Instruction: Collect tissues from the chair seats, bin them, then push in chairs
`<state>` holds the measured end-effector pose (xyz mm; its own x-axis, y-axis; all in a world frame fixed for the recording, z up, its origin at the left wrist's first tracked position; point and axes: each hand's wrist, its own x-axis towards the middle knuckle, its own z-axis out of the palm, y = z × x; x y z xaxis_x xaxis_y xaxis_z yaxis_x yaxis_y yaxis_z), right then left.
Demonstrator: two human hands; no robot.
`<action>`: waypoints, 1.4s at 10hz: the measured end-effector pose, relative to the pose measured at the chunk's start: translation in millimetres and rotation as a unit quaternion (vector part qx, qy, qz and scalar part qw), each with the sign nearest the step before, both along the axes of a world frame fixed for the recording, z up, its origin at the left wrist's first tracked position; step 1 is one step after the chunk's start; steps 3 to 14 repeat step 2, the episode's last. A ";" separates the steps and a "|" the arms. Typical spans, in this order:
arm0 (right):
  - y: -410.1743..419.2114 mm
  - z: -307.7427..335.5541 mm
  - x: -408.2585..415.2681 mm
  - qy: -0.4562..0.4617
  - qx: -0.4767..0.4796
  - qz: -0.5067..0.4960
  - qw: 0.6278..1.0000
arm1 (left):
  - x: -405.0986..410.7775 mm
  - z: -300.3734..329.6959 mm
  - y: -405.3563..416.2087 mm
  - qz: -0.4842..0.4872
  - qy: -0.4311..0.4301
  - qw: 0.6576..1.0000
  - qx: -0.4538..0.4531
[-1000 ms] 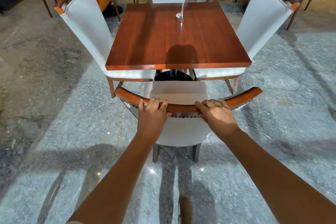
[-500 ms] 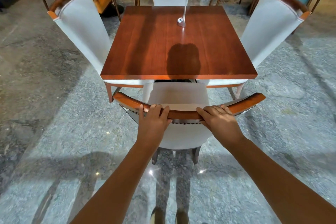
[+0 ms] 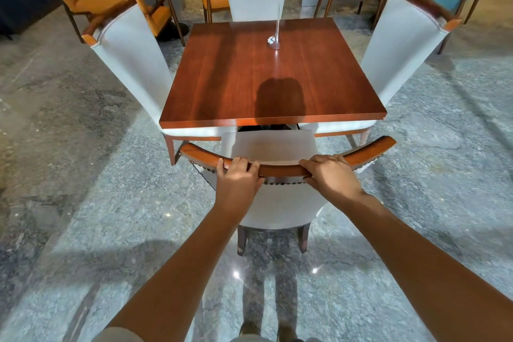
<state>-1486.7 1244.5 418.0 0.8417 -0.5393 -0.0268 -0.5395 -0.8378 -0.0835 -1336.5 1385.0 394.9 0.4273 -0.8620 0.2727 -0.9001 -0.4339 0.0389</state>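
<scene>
**Pushing the last chair home: where it could snag**

Jamming is the likeliest trouble. The near chair point(image 3: 270, 153) stands with the front of its seat just at the near edge of the table point(image 3: 273, 72), and the seats of the left chair point(image 3: 130, 58) and the right chair point(image 3: 402, 47) already sit tucked under that same edge on either side. An uneven shove from 1 hand would probably turn the chair and drive a seat corner into a neighbour's leg. The polished stone floor point(image 3: 83, 175) looks slick, so a hard push might send the chair in faster than meant and knock its curved top rail against the table edge, rattling the slim clear stand point(image 3: 275, 33) on the tabletop.

Both arms reach forward, nearly straight. The left hand point(image 3: 237, 179) grips the wooden top rail left of centre, fingers curled over the far side. The right hand point(image 3: 331, 175) grips it right of centre, angled inward, fingers wrapped over the top.

No tissue shows on the visible part of the seat, and no bin is in view, so the chair is the thing in hand.
</scene>
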 end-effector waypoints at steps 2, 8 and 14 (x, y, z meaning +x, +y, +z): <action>-0.5 30.2 11.9 0.074 0.103 -0.004 0.992 | 9.7 29.6 -8.0 -0.036 0.091 0.979 0.178; -0.5 30.2 11.9 0.074 0.103 -0.004 0.992 | 9.7 29.6 -8.0 -0.036 0.091 0.979 0.178; -0.5 30.2 11.9 0.074 0.103 -0.004 0.992 | 9.7 29.6 -8.0 -0.036 0.091 0.979 0.178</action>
